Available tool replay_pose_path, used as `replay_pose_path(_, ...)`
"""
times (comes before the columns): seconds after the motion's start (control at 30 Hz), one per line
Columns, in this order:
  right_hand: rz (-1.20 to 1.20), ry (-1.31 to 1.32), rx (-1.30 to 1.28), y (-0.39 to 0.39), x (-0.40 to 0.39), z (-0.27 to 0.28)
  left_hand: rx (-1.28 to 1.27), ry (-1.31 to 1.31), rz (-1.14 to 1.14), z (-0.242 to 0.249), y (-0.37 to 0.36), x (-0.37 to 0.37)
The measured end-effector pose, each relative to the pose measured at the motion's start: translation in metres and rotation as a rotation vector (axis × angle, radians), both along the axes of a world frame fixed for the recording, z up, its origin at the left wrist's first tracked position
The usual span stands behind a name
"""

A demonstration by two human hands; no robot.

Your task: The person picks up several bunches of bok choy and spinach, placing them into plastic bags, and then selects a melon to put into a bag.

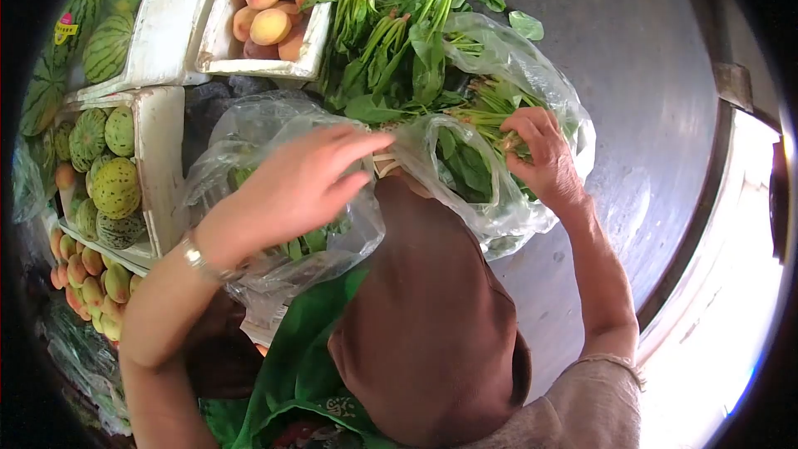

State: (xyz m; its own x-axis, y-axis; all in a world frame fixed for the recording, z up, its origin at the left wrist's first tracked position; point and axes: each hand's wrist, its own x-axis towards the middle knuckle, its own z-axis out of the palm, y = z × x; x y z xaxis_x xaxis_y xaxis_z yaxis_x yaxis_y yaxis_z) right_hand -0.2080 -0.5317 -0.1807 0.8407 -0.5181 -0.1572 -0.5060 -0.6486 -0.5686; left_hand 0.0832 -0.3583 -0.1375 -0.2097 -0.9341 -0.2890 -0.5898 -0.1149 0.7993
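My right hand is closed around the stems of a bunch of leafy greens that sits partly inside a clear plastic bag. My left hand, with a metal bracelet at the wrist, lies flat with straight fingers over another crumpled clear bag; its fingertips reach the mouth of the bag near the greens. Brown cloth and a green cloth fill the space below my hands.
A loose pile of greens lies behind the bags. White foam boxes hold peaches and netted green melons; striped watermelons sit far left, more small fruit lower left. Grey floor spreads to the right.
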Motion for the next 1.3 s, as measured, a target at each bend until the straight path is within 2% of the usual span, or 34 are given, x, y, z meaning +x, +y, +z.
replay_pose_path(0.1,-0.005,0.012,-0.036,-0.003,0.003,-0.007,-0.249,0.144,0.062,-0.029,-0.038,-0.040)
replay_pose_path(0.17,0.082,0.077,-0.057,-0.011,0.007,-0.013,-0.325,0.161,0.091,-0.069,-0.049,-0.078)
replay_pose_path(0.23,0.108,0.130,-0.082,-0.015,0.013,-0.013,-0.408,0.173,0.121,-0.078,-0.049,-0.089)
replay_pose_path(0.3,0.122,0.198,-0.080,-0.023,0.014,-0.022,0.152,0.046,0.007,-0.071,-0.044,-0.095)
replay_pose_path(0.4,0.129,0.116,-0.174,-0.021,0.019,-0.048,0.233,0.159,0.097,-0.084,-0.022,-0.094)
replay_pose_path(0.43,0.130,0.110,-0.167,-0.020,0.022,-0.056,0.170,0.134,0.024,-0.092,-0.017,-0.092)
replay_pose_path(0.5,0.128,0.311,-0.089,-0.020,0.029,-0.071,0.150,0.165,-0.005,-0.105,-0.009,-0.092)
replay_pose_path(0.63,0.145,0.480,-0.059,-0.024,0.038,-0.073,0.192,0.192,-0.034,-0.099,-0.012,-0.090)
replay_pose_path(0.7,0.086,0.427,0.147,-0.029,0.040,-0.051,0.204,0.203,-0.014,-0.100,-0.009,-0.090)
replay_pose_path(0.8,0.035,0.363,0.156,-0.031,0.023,-0.050,0.192,0.233,0.036,-0.102,-0.005,-0.090)
replay_pose_path(0.87,0.030,0.307,0.075,-0.031,0.011,-0.044,0.177,0.252,0.070,-0.108,0.000,-0.091)
replay_pose_path(0.93,-0.208,0.137,0.320,-0.033,0.006,-0.032,0.144,0.306,0.111,-0.114,0.004,-0.092)
replay_pose_path(1.0,-0.239,0.060,0.304,-0.029,0.010,-0.009,0.194,0.367,0.193,-0.106,0.003,-0.091)
replay_pose_path(1.07,-0.236,-0.074,0.430,-0.021,0.031,0.018,0.239,0.423,0.277,-0.096,-0.003,-0.087)
replay_pose_path(1.1,-0.153,-0.173,0.415,-0.018,0.035,0.020,0.256,0.552,0.350,-0.091,-0.007,-0.083)
replay_pose_path(1.13,-0.120,-0.154,0.497,-0.014,0.048,0.034,0.271,0.680,0.424,-0.087,-0.010,-0.081)
replay_pose_path(1.17,-0.086,-0.190,0.523,-0.009,0.058,0.036,0.271,0.676,0.425,-0.083,-0.012,-0.082)
replay_pose_path(1.2,-0.052,-0.230,0.552,-0.004,0.068,0.035,0.129,0.819,0.506,-0.080,-0.014,-0.084)
replay_pose_path(1.23,-0.001,-0.238,0.517,0.000,0.079,0.032,-0.016,0.957,0.585,-0.076,-0.016,-0.086)
replay_pose_path(1.27,0.049,-0.248,0.481,0.005,0.092,0.030,-0.013,0.945,0.584,-0.070,-0.018,-0.087)
replay_pose_path(1.3,0.135,-0.093,0.250,0.017,0.112,0.038,-0.022,1.021,0.593,-0.065,-0.020,-0.083)
